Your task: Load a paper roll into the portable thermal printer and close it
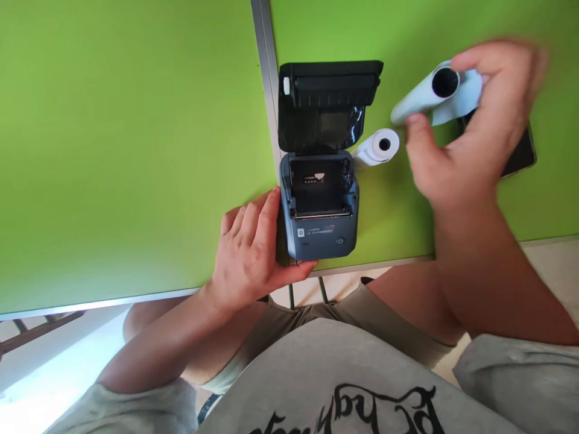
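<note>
A dark blue-grey label printer [322,238] sits near the table's front edge with its black lid [322,129] swung up and its paper bay bare. My left hand [253,247] lies along the printer's left side, thumb at the front edge, steadying or gripping its body. In my right hand [474,126], slightly blurred, is a pale paper roll [416,99] with a wide dark core and a loose tail of paper, held between thumb and fingers above the table. A smaller white paper roll [377,147] with a narrow core lies just right of the printer.
Two green tabletops meet at a metal seam [266,54] running beside the printer. A dark phone-like object [520,154] lies partly hidden under my right hand. My legs and grey shirt are below the table edge.
</note>
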### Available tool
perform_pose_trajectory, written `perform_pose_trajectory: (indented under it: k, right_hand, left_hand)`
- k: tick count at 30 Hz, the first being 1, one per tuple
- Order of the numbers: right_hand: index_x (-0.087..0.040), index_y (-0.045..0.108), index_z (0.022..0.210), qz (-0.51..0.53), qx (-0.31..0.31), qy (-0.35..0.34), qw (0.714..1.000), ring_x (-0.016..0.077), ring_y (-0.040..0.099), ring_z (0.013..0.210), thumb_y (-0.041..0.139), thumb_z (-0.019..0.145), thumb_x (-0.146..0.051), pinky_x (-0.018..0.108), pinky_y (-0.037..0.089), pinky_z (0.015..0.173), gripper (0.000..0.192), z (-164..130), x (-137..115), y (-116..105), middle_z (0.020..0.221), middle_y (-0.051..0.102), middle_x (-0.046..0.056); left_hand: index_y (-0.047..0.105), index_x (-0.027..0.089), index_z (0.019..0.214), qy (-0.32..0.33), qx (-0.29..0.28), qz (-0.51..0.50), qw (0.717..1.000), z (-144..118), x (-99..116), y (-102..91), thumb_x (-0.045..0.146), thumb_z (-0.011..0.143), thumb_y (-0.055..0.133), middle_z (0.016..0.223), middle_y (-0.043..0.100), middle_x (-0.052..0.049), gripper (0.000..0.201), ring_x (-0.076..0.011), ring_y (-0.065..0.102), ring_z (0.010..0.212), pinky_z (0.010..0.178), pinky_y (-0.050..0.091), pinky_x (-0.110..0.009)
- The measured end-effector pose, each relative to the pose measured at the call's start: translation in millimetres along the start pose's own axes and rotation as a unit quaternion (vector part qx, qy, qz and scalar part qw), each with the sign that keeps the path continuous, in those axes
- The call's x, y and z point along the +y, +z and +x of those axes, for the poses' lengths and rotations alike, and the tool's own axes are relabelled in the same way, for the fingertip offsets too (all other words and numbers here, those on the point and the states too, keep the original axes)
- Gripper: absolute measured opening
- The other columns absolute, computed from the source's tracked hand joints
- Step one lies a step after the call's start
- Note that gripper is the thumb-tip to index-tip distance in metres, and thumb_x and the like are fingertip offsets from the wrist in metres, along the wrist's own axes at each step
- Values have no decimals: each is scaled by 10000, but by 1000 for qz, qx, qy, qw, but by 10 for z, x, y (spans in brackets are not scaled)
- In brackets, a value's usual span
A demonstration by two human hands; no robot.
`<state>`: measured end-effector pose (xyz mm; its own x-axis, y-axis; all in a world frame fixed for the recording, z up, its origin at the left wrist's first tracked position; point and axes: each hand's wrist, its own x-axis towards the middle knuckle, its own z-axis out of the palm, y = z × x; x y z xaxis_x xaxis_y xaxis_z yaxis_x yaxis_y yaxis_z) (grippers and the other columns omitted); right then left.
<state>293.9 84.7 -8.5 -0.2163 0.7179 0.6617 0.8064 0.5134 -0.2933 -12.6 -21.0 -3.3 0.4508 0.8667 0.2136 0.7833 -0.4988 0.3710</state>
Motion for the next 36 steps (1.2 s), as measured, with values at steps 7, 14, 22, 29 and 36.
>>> perform_pose_trajectory:
  k: [7,14,22,29,36]
  right_hand:
    - [-209,545,1182,-62,11,66,996,212,615,998,770,746,-337,372,484,903,507,-65,25,179,1095,615,94]
    - [-211,526,1175,-43,0,92,995,202,656,995,702,703,-226,348,508,865,504,-45,-26,145,1111,662,91]
    - [-211,589,1169,-50,-51,76,995,239,623,1071,608,666,-117,397,493,954,512,-39,-50,141,1102,623,102]
    - [-215,607,1265,-8,-18,75,997,199,633,1007,703,718,-146,356,510,897,560,-58,-14,160,1126,652,89]
    - [-162,497,1337,171,8,92,981,134,561,1065,544,877,-154,275,491,840,463,7,-41,49,1229,491,90]
  left_hand:
    - [314,103,1572,-3,5,-1,1000,3,5,11,836,868,488,1310,663,-203,1031,-322,646,1134,950,447,-421]
    - [312,102,1571,-5,-4,-3,1000,3,2,0,831,868,501,1306,664,-203,1030,-321,643,1137,959,450,-423]
    - [320,100,1566,-4,1,-1,1000,4,5,1,834,872,488,1305,665,-199,1024,-319,643,1142,963,446,-418]
    - [406,34,1493,4,12,12,1000,11,11,12,843,878,462,1278,667,-220,1017,-314,647,1116,947,438,-406]
    - [390,32,1500,10,11,19,1000,8,8,4,829,898,441,1284,671,-214,1000,-307,646,1118,948,430,-395]
